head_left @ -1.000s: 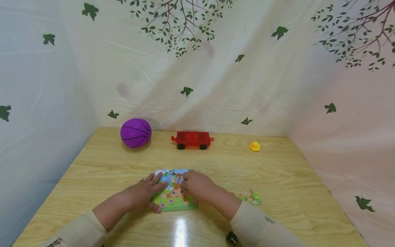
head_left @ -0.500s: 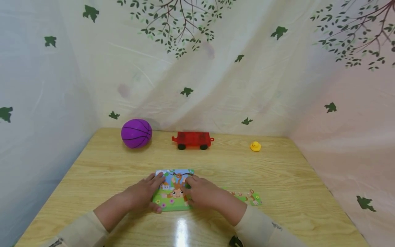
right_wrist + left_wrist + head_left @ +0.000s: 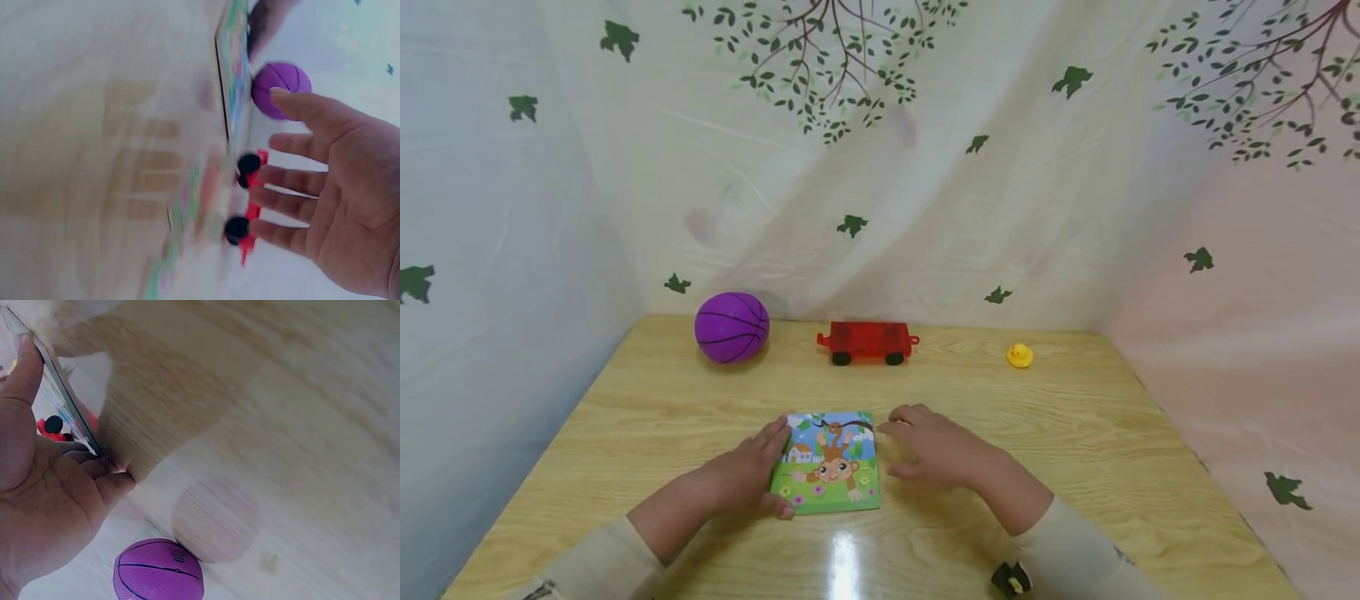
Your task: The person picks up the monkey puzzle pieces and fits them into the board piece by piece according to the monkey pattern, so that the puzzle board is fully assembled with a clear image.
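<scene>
A flat square picture board (image 3: 833,467), printed with a hanging monkey, lies on the wooden table. My left hand (image 3: 741,475) rests along its left edge, thumb at the near corner and fingers toward the far one. In the left wrist view, the thumb and fingertips of that left hand (image 3: 53,487) touch the board's edge (image 3: 72,400). My right hand (image 3: 943,450) hovers just right of the board, fingers extended, holding nothing. In the right wrist view, blurred green picture pieces (image 3: 184,203) lie near the board (image 3: 232,75); in the head view my right arm hides them.
Along the back of the table (image 3: 662,383) stand a purple ball (image 3: 732,327), a red toy wagon (image 3: 869,342) and a yellow rubber duck (image 3: 1019,356). A printed cloth (image 3: 775,208) hangs behind. A small black object (image 3: 1011,579) shows by my right sleeve.
My right hand has come off the board's right side and moved right, uncovering the monkey picture. The picture strip right of the board is now covered. My left hand has shifted slightly left.
</scene>
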`<state>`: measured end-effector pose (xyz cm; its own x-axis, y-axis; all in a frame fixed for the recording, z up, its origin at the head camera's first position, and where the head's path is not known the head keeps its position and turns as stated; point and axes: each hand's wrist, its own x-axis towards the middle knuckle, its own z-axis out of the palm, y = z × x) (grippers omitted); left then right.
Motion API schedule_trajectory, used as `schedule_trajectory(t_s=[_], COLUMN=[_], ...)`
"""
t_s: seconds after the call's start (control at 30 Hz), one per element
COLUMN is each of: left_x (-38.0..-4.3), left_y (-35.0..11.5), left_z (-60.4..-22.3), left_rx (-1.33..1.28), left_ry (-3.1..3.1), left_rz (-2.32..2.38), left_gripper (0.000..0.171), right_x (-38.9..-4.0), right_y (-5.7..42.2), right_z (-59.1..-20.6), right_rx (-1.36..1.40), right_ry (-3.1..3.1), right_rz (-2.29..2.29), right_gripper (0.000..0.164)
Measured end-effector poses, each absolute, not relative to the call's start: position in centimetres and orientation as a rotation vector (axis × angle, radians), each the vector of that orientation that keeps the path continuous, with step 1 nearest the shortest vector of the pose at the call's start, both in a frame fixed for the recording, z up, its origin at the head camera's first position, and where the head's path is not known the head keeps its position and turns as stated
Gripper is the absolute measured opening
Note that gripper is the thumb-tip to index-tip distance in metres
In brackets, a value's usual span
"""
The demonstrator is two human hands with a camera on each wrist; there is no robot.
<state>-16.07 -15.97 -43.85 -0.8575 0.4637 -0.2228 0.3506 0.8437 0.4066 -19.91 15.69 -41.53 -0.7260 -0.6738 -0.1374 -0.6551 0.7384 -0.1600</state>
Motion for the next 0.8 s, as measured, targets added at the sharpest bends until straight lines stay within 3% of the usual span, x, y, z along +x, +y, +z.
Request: schedule_trajectory(t_s=[0.23, 0.5, 0.8], left_x=[-16.0, -16.0, -16.0], left_y=[-15.9, -15.6, -15.7], left_z=[-43.6, -43.4, -43.3], left_rx=[0.583, 0.585, 0.589], left_ry=[2.705, 2.701, 2.698], left_rz=[0.503, 0.493, 0.478], left_gripper=[0.116, 0.115, 0.116], right_x=[-18.9, -18.1, -18.1], right_y=[19.0, 19.6, 19.4], right_z=[-41.4, -42.6, -42.1], right_rx=[-0.815, -0.824, -0.842], right_ry=[2.709, 2.768, 2.753], right_rz=[-0.022, 0.012, -0.016], right_gripper=[0.070, 0.043, 0.038])
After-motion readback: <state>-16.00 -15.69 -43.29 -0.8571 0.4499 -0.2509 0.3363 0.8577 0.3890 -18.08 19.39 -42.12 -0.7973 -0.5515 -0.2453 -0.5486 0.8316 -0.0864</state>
